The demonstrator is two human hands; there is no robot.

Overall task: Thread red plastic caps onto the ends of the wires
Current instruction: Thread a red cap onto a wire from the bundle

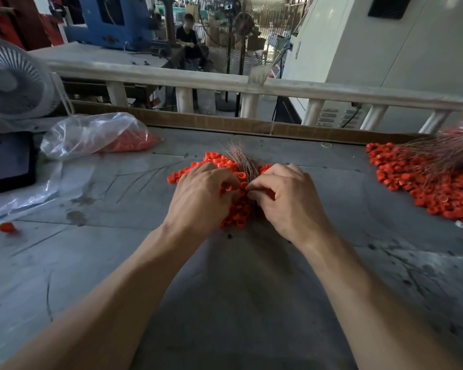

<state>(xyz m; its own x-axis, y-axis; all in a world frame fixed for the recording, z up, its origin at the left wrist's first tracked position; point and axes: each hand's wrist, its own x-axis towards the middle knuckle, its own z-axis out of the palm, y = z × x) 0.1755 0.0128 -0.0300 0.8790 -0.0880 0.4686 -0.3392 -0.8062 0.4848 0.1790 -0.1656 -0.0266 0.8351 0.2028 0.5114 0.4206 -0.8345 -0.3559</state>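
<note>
A pile of small red plastic caps (238, 209) lies in the middle of the grey table (251, 303). A bundle of thin coppery wires (241, 158) fans up from behind my hands. My left hand (202, 194) rests on the pile with its fingers curled over caps. My right hand (285, 194) sits close beside it, fingertips pinched together near the wire bundle's base. What the fingertips hold is hidden by the fingers. The two hands almost touch above the caps.
At the right edge lies a second heap of red caps (417, 182) with wires (439, 150) threaded into them. A clear plastic bag (91, 134) of caps lies back left beside a white fan (14, 81). One stray cap (7, 227) sits far left.
</note>
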